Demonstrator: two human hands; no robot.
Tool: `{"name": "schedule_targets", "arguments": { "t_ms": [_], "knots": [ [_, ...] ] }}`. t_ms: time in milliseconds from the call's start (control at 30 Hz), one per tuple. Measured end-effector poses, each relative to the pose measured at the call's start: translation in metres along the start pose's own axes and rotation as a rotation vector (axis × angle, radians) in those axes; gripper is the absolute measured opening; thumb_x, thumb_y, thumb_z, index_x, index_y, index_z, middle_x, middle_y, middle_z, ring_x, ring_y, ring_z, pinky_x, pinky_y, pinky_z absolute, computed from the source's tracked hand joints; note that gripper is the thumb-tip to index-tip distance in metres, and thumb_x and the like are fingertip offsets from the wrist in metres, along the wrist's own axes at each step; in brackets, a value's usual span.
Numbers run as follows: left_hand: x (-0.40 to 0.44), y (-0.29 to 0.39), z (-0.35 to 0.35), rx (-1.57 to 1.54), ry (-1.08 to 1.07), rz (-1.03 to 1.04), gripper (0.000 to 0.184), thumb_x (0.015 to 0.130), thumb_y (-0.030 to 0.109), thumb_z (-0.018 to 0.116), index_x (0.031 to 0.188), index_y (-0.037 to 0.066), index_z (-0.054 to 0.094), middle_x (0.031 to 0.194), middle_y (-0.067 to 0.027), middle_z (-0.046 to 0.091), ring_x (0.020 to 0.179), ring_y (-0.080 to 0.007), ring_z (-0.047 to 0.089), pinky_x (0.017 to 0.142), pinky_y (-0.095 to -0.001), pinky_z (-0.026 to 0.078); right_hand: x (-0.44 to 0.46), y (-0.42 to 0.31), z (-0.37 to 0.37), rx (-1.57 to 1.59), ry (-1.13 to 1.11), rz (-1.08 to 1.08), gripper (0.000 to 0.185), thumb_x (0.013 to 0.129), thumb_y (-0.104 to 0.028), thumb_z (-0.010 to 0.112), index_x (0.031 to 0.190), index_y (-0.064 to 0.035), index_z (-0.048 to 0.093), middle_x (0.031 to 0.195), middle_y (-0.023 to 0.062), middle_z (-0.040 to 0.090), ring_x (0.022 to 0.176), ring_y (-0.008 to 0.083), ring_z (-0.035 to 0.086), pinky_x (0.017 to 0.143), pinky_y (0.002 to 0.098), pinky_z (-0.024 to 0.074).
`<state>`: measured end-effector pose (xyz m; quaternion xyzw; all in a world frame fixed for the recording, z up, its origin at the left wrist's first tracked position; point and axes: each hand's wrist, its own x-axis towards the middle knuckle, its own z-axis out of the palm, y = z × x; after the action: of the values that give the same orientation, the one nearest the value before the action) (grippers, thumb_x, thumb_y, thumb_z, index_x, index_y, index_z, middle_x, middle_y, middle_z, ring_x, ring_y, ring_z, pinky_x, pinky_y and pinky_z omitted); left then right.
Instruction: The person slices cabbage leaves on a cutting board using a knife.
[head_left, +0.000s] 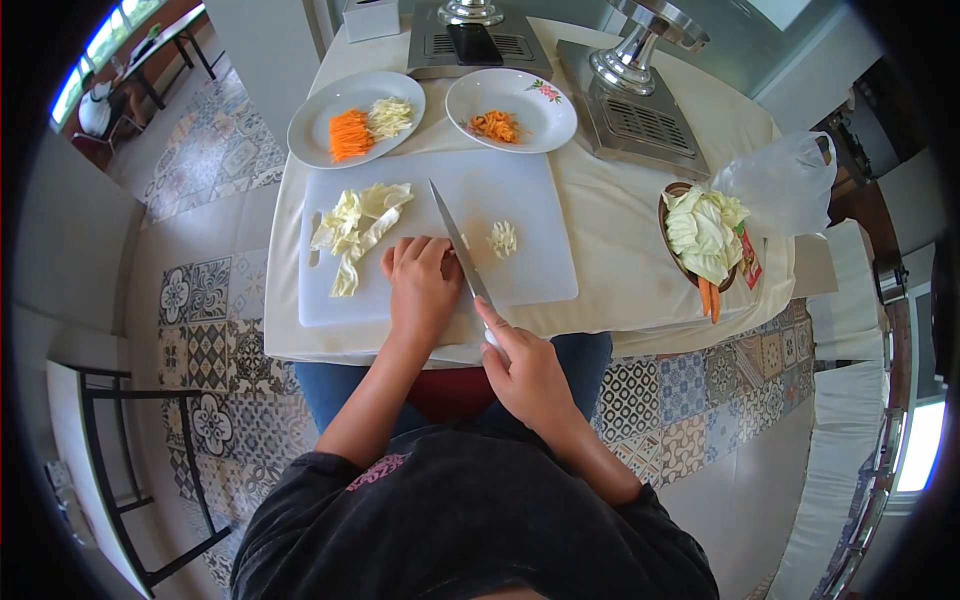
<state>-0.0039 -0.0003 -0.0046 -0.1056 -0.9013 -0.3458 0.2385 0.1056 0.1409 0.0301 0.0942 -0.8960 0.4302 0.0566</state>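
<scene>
My right hand [525, 372] wraps the knife [458, 246]; my left hand [426, 290] curls beside it on the board [535, 275], pinning what, I can't tell. Cabbage [350, 224] lies to their left. Best keep fingertips tucked, strokes short and even.

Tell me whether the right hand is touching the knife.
Touching: in the head view, the right hand grips the knife by its handle.

Steel stand [645, 115] at one o'clock and occupied table [172, 37] at ten o'clock are suggesting a dining room.
</scene>
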Motion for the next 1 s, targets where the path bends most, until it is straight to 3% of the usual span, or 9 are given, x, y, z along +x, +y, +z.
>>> {"name": "schedule_targets", "arguments": {
  "t_ms": [333, 633, 1000],
  "knots": [
    [0.0, -0.003, 0.001, -0.028, -0.001, 0.014, 0.008, 0.082, 0.013, 0.073, 0.089, 0.008, 0.073, 0.087, -0.0055, 0.068, 0.094, -0.0266, 0.061, 0.096, -0.0435, 0.037, 0.003, -0.008, -0.006, 0.12, -0.009, 0.068, 0.056, 0.093, -0.004, 0.058, 0.148, -0.0047, 0.047, 0.076, 0.0271, 0.063, 0.071, 0.044, 0.063, 0.067, 0.0494, 0.0479],
    [-0.001, -0.003, 0.004, -0.008, 0.019, 0.01, 0.007, 0.082, 0.014, 0.075, 0.087, 0.01, 0.075, 0.085, -0.0031, 0.068, 0.092, -0.0246, 0.061, 0.095, -0.0428, 0.037, -0.008, -0.028, -0.022, 0.08, -0.089, 0.153, 0.052, 0.096, -0.005, 0.055, 0.146, 0.0024, 0.045, 0.068, 0.0259, 0.059, 0.064, 0.0426, 0.061, 0.062, 0.0443, 0.0484],
    [0.0, -0.002, 0.004, 0.011, 0.038, 0.013, 0.004, 0.083, 0.014, 0.075, 0.087, 0.012, 0.074, 0.083, -0.0012, 0.067, 0.089, -0.0232, 0.061, 0.093, -0.0415, 0.037, 0.011, -0.015, -0.02, 0.257, -0.147, 0.297, 0.052, 0.096, -0.006, 0.054, 0.146, 0.0016, 0.045, 0.065, 0.0242, 0.056, 0.055, 0.0364, 0.057, 0.059, 0.0374, 0.0469]
  ]
}}
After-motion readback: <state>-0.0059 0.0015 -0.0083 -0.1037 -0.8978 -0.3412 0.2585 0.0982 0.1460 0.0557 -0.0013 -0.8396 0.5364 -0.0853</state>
